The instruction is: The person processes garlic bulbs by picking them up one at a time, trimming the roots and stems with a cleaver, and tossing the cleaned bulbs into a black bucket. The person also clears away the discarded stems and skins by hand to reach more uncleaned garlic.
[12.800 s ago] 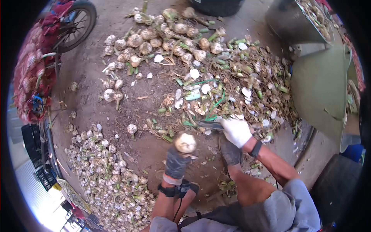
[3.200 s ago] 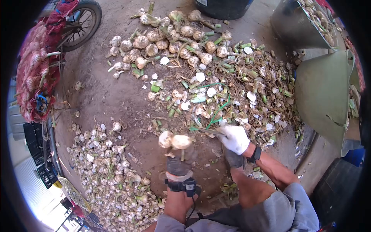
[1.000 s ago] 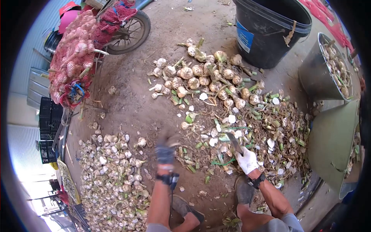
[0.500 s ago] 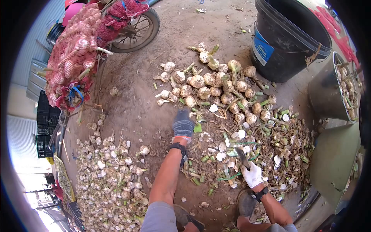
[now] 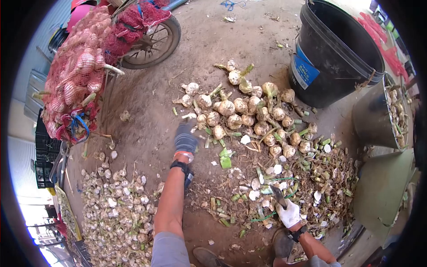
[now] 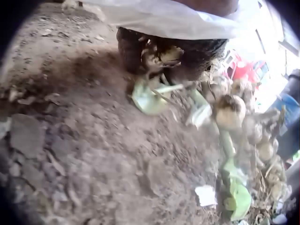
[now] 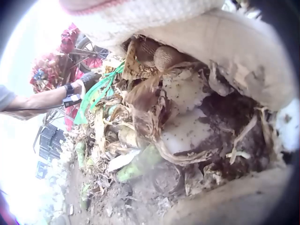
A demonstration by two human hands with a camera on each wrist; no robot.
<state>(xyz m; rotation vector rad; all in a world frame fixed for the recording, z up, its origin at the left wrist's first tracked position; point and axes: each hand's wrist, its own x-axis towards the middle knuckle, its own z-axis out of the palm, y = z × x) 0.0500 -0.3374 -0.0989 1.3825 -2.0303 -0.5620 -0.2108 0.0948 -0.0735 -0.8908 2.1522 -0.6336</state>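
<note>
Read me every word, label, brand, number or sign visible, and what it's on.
No text is legible.
Blue label on the large black bucket: pale print, too small and blurred to read.
Knife in the right hand: no marking I can make out.

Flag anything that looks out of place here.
A green string lies among the stem scraps, odd because it looks man-made. A lone bulb sits on the dirt, apart from both garlic piles.

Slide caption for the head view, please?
Knife in the right grip, left grip beside heaped garlic bulbs on the ground.
</note>
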